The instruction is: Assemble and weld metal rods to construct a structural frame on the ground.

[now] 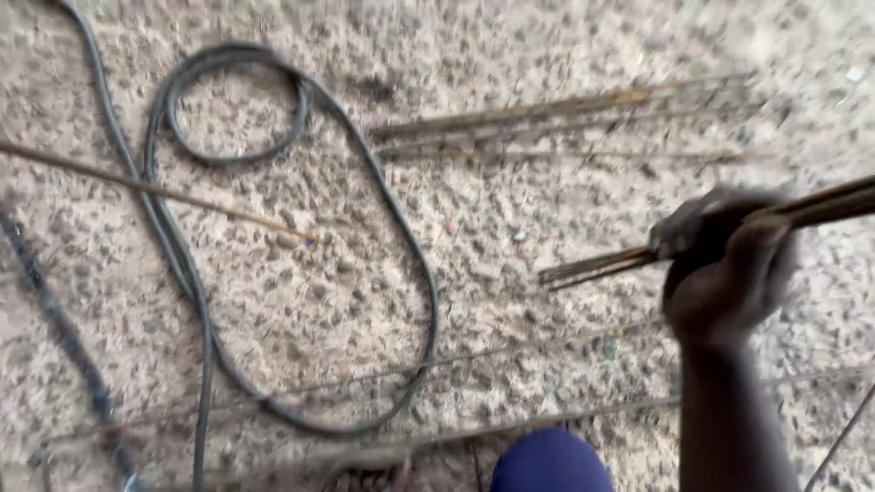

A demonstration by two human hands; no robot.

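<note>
My right hand (725, 264) is at the right of the view, its fingers closed around a bundle of thin metal rods (602, 264). The rods run from the right edge through my fist and stick out to the left, ends slightly fanned. The picture is blurred by motion. My left hand is out of sight. A single long thin rod (155, 189) lies on the ground to the left, apart from my hand.
The ground is rough pebbled concrete. A dark cable (301, 182) lies in loops across the left and middle. More thin rods (547, 123) lie in a group at the upper right, and others (510, 428) near the bottom. A blue rounded shape (551, 463) sits at the bottom edge.
</note>
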